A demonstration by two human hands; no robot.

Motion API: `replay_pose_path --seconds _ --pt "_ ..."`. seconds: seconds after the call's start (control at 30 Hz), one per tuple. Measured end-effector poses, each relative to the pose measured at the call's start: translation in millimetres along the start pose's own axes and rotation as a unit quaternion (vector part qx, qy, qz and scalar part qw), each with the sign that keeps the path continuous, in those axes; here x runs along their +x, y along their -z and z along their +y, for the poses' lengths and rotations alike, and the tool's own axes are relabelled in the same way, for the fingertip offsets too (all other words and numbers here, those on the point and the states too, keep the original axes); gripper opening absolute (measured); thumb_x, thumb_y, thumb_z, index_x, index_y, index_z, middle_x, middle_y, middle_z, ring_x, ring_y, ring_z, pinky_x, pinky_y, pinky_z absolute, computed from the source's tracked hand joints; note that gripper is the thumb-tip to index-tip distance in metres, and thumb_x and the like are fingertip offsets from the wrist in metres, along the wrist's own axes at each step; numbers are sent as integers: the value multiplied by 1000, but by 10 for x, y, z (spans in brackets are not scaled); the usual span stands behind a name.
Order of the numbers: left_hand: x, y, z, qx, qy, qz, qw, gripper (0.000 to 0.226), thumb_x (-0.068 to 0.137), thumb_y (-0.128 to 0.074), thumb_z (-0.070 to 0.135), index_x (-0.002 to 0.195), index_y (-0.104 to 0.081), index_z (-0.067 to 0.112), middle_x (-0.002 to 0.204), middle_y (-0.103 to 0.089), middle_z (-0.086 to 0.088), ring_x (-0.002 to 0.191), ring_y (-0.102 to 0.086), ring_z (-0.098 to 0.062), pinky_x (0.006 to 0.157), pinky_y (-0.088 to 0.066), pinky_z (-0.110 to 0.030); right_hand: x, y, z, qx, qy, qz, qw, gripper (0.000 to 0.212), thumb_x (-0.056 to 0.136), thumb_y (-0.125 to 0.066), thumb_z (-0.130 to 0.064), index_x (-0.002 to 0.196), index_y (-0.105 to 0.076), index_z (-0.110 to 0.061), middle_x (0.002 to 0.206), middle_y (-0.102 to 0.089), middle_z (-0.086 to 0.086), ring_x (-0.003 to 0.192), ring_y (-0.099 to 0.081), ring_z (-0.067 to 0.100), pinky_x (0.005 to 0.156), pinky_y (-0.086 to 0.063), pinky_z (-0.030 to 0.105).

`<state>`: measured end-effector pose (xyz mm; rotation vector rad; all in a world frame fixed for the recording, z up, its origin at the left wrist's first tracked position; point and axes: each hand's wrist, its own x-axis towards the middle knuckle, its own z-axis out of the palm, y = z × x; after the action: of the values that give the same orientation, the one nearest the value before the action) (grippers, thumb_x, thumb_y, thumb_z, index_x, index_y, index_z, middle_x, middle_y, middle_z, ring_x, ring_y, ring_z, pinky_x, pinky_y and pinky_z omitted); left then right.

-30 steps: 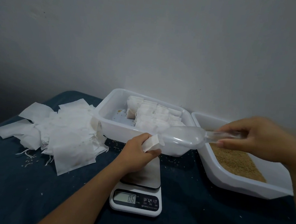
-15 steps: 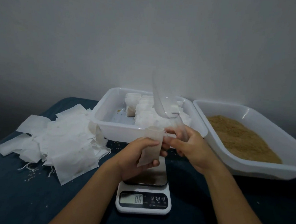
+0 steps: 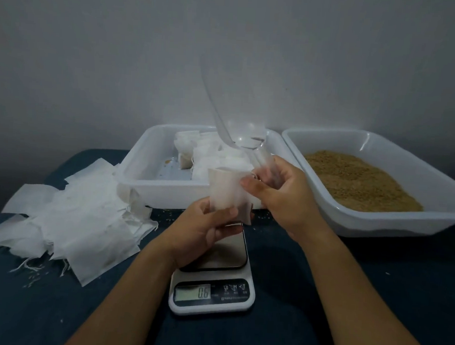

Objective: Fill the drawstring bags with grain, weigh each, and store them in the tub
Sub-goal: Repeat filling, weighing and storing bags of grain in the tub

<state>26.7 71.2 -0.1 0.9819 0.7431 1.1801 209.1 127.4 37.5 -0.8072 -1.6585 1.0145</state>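
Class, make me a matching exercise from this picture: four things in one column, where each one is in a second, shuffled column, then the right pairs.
1. drawstring bag
2. clear scoop
3. scale
4. loose grain

A. in the right-hand tray
B. gripped by the left hand
C. on the dark cloth, below the hands
D. held by the right hand, bowl pointing up

Pairs: 1-B, 2-D, 3-C, 4-A

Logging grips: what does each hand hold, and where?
Left hand holds the bag by its lower part; right hand holds the clear scoop by its handle.

Head view, probably close, down over scale (image 3: pixel 212 291)
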Motion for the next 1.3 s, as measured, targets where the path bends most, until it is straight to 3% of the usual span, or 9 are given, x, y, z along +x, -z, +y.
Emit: replay_pose_path --seconds 0.2,0.37,0.5,0.6,0.8,0.93,1.03,1.13,1.3 --pt "46 12 -41 4 -39 55 998 42 83 -81 18 120 -70 2 119 -75 -19 110 -73 -26 86 -59 -26 40 106 -35 -22 -43 28 998 28 82 -85 -46 89 -68 -26 81 -72 -9 68 -63 0 58 -52 21" --pt "42 62 -40 85 -75 95 989 49 74 -89 27 117 -73 8 115 -77 -15 114 -73 -29 95 -58 -32 223 638 -101 -117 -91 157 976 45 85 -76 -61 116 -64 -30 111 -70 -15 96 -66 6 70 -47 28" --pt "54 78 -45 139 -88 149 975 32 82 -88 15 111 -75 10 104 -80 -10 104 -76 -27 87 -61 -28 370 1274 41 -418 -154 164 880 47 100 -61 -50 129 -56 -14 107 -61 3 80 -57 16 65 -39 32" --pt "54 74 -45 154 -86 157 972 27 85 -85 11 109 -75 11 102 -80 -8 100 -76 -23 83 -60 -26 478 1581 217 -569 -262 80 775 49 105 -56 -39 133 -60 1 122 -66 23 99 -61 38 82 -49 41" --pt "49 106 -46 268 -101 182 941 20 83 -88 22 100 -77 21 91 -80 -1 91 -77 -23 83 -62 -37 525 1594 369 -649 -333 -58 682 31 101 -60 -36 109 -73 -8 93 -64 5 79 -57 21 68 -43 35" --pt "62 128 -66 317 -126 192 920 14 82 -87 30 89 -75 29 82 -77 0 75 -72 -13 69 -56 -24 506 1446 199 -653 -268 -18 709 47 99 -63 -43 133 -64 -11 121 -68 10 105 -63 29 84 -52 38" --pt "66 120 -80 342 -128 185 912 13 83 -86 31 87 -74 30 81 -76 1 72 -70 -11 66 -52 -20 463 1125 -128 -563 -25 -6 826 38 99 -60 -46 131 -63 -28 129 -62 0 113 -59 16 92 -50 38" --pt "66 90 -98 351 -122 171 913 12 85 -85 31 87 -74 27 81 -76 -2 72 -69 -12 66 -52 -22 364 642 -517 -403 134 -136 895 24 94 -59 -59 112 -63 -45 117 -58 -27 112 -56 -6 87 -47 19" --pt "67 59 -80 341 -113 139 923 11 84 -82 25 92 -76 29 83 -76 -3 75 -71 -15 72 -59 -29 395 223 -489 -390 119 -277 870 31 93 -73 -50 119 -70 -33 128 -64 -20 119 -56 -1 103 -46 23"
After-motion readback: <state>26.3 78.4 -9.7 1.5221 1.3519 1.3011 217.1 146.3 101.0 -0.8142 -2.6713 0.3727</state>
